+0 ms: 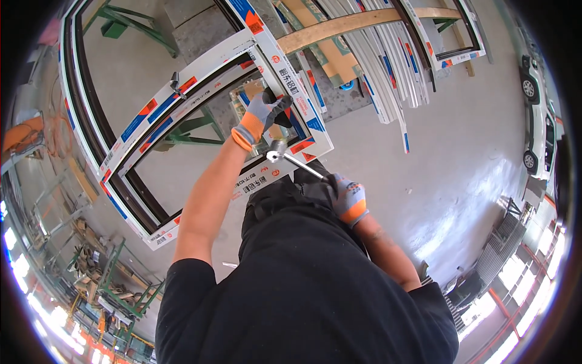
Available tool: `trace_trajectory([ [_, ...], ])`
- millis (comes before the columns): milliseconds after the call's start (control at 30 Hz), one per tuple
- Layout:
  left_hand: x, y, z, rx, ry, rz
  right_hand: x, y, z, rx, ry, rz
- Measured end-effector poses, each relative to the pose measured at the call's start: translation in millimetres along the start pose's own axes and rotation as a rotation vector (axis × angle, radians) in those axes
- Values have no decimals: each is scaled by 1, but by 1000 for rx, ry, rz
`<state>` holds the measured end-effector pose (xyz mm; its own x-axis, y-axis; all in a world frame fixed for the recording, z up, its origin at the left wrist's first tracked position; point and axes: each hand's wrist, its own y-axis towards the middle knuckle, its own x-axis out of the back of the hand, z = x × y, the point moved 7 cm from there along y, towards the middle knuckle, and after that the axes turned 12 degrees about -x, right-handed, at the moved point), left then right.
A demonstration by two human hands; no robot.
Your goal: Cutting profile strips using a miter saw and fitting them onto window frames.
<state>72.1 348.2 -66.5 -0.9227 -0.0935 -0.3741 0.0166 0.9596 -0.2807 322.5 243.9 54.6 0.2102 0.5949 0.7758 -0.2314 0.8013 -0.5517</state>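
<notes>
My right hand (349, 198), in a grey and orange glove, is closed round the handle of a hammer (303, 165). The hammer's metal shaft slants up and left, its head over the near bar of a window frame (316, 131). My left hand (259, 119), gloved alike, reaches to the inner edge of the frame's right bar, close to the near corner. Its dark fingertips are bent together there; what they hold, if anything, is hidden. White protective film with blue and orange patches covers the frame. A metal fitting (176, 85) sits on the frame's far bar.
Green trestle legs (193, 128) show through the frame openings. Ahead, long wrapped profiles (388, 60) lie beside a wooden beam (370, 23) and cardboard. Another frame (461, 56) is at far right. A white car (536, 115) stands right; racks with offcuts (106, 285) are lower left.
</notes>
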Motion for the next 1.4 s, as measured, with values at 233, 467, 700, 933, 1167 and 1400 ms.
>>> trace_trajectory([
  [233,-1,4,0,160,145,-2,-12,-3,-4,-148,350,166],
  [467,-2,8,17,256,-729,-404,-21,-17,24,-65,174,215],
  [700,-17,5,-35,-113,325,-178,-13,-17,14,-209,467,69],
  [933,-37,-45,-118,-667,1247,-270,-12,-13,-4,-205,433,103],
  [1167,-63,-42,-132,-794,1072,-384,-4,-1,-14,-182,436,152],
  [1400,-39,5,-102,-310,312,13,12,13,-4,-98,317,241],
])
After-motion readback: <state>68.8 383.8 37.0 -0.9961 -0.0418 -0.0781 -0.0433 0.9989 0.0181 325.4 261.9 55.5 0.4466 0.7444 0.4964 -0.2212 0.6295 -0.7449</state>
